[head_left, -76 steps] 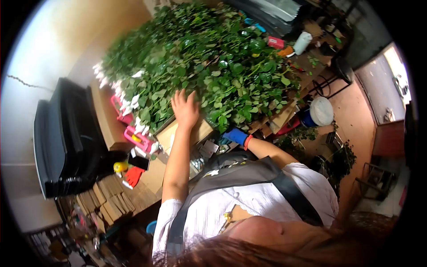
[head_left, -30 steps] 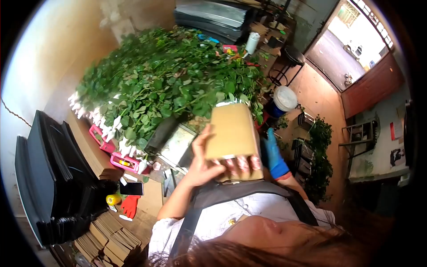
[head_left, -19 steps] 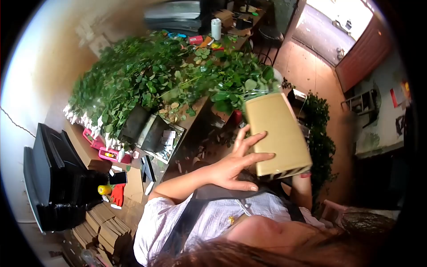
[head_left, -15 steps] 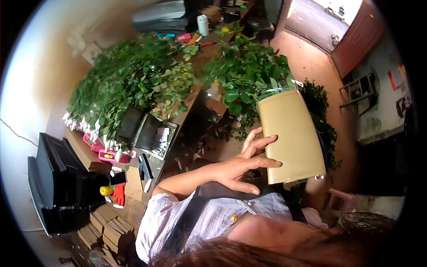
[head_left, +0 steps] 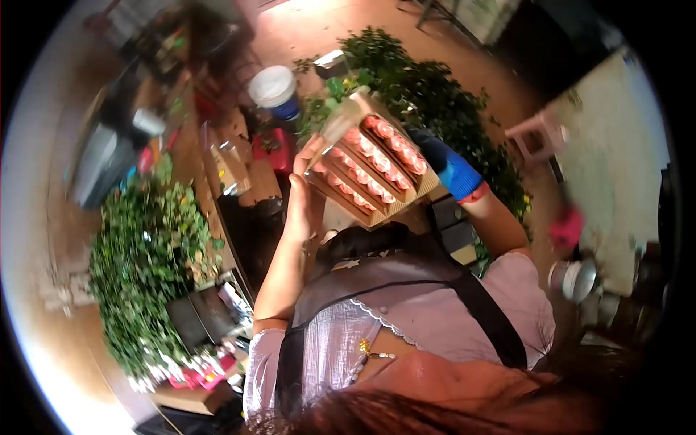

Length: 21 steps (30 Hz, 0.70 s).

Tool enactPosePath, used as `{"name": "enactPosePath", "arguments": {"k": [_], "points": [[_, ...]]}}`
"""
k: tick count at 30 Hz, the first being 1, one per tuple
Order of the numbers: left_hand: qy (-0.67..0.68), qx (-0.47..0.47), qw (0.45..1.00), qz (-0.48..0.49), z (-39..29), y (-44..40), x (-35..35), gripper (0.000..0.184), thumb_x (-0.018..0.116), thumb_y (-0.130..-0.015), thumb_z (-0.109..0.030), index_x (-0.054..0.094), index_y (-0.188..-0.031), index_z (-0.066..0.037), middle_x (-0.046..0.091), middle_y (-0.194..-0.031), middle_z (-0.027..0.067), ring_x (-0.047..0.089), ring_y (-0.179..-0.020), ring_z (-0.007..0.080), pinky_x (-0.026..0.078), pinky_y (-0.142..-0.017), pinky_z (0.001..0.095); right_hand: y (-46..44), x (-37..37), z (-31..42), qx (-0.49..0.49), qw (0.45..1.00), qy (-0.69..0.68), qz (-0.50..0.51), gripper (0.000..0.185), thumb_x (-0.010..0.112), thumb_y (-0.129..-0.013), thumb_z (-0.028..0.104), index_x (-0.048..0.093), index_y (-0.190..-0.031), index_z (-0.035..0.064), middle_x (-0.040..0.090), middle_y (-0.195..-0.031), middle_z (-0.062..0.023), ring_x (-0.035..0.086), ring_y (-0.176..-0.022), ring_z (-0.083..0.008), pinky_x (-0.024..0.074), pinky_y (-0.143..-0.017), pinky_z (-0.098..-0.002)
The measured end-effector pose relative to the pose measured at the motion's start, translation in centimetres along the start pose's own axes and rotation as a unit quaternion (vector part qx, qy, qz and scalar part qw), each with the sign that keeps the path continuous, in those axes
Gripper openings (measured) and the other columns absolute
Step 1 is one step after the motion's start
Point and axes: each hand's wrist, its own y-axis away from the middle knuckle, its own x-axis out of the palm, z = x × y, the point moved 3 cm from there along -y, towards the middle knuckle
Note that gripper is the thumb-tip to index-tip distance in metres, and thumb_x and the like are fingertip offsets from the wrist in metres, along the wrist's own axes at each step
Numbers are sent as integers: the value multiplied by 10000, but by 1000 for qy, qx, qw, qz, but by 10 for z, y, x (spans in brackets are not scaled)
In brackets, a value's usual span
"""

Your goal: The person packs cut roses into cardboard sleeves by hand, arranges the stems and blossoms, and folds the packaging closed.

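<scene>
A cardboard-wrapped bundle of pink roses [head_left: 377, 158] is held up in front of my chest, its flower heads in rows between cardboard layers and facing me. My bare left hand [head_left: 306, 194] grips the bundle's left side. My right hand [head_left: 451, 168], in a blue glove, is closed on its right side, the fingers partly hidden. Green leaves [head_left: 336, 90] stick out beyond the far end of the bundle.
A leafy pile of stems [head_left: 141, 268] covers the table at left. A white-lidded bucket [head_left: 274, 88] stands on the floor ahead. Bunches of greenery [head_left: 435, 83] line the floor at right, near a pink stool [head_left: 535, 136] and a metal can [head_left: 574, 280].
The view has turned to the right, away from the table. The bundle has tilted, so its rose heads now show, and my left hand has moved from its flat face to its side.
</scene>
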Motion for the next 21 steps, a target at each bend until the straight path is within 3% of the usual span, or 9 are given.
{"name": "enactPosePath", "arguments": {"k": [2,4,6,10,13,15,18,21], "points": [[8,-58,998,34,-3,-7,-5,905,325,-925,-765,282,-1512,-77,418,-1489,130,414,-1362,292,313,-1137,477,18,21,-7,-28,998,11,-55,434,461,-1051,280,488,-1397,17,587,-1352,-138,600,-1171,-224,469,-1049,-377],[-2,-104,994,43,5,-15,-17,867,327,-945,-737,286,-1507,-77,424,-1482,134,422,-1358,290,330,-1127,484,-4,-12,-14,-168,968,187,1,408,489,-1037,207,492,-1394,11,564,-1366,-132,568,-1203,-210,441,-1065,-363],[4,-126,991,49,7,-24,-24,820,357,-966,-693,297,-1487,-63,413,-1483,144,409,-1365,287,318,-1132,492,-12,-25,-34,-233,941,247,-9,403,498,-1031,181,492,-1394,7,554,-1372,-128,554,-1216,-199,428,-1070,-352],[-10,-138,985,99,9,-36,-44,765,417,-990,-614,292,-1470,-32,384,-1499,153,362,-1400,289,259,-1163,460,-28,-37,-85,-203,957,184,-94,425,479,-1037,223,484,-1403,7,559,-1368,-120,557,-1205,-185,432,-1060,-337],[-62,-127,978,153,12,-35,-51,775,437,-975,-632,300,-1454,-38,393,-1480,154,398,-1371,281,327,-1134,468,-32,-49,-134,-200,957,135,-162,444,465,-1041,254,477,-1410,7,563,-1364,-115,560,-1197,-174,434,-1053,-325],[-116,-108,965,210,15,-31,-46,701,474,-1001,-516,313,-1432,12,367,-1463,178,360,-1379,295,263,-1154,440,-26,-51,-171,-202,952,101,-204,457,456,-1044,275,473,-1414,7,565,-1362,-111,562,-1192,-167,436,-1048,-317],[-283,-78,901,320,31,-31,-50,636,563,-986,-366,332,-1407,52,334,-1435,208,341,-1360,335,218,-1163,435,-12,-49,-216,-213,941,52,-258,478,442,-1049,307,467,-1420,7,569,-1359,-105,565,-1183,-157,439,-1041,-306],[-273,-75,886,366,20,-38,-30,609,581,-947,-273,354,-1399,66,342,-1422,215,338,-1353,357,226,-1157,440,11,-46,-241,-231,923,6,-308,500,428,-1053,339,460,-1427,8,573,-1355,-100,568,-1175,-146,441,-1033,-294]]}}
